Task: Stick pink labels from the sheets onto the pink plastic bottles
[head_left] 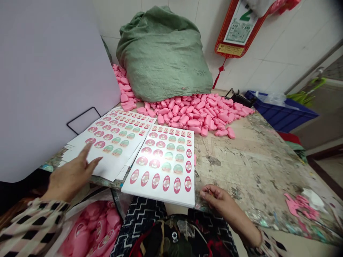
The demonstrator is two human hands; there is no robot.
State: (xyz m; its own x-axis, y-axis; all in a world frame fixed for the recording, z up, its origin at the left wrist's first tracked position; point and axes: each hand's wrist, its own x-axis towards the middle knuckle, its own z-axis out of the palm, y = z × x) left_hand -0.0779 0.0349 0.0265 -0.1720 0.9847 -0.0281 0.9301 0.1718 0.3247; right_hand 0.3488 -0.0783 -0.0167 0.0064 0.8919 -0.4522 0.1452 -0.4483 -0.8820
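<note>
My left hand (70, 175) is over the left stack of sticker sheets (92, 166), with its index finger stretched out at a pink round sticker and its thumb apart. Nothing shows in that hand. Beside this fanned-out stack, a neater stack of sticker sheets (160, 195) lies at the table's front edge, printed with pink and green labels. My right hand (218, 198) is just right of the neater stack, its fingers curled in toward the thumb. What those fingers hold, if anything, is too small to make out.
Many small pink bottles (194, 122) are heaped at the back below a large green sack (163, 53). A clear bag of labelled pink bottles (103, 228) is below the table edge. Pink scraps (302, 207) lie on the right; a blue crate (284, 110) stands beyond.
</note>
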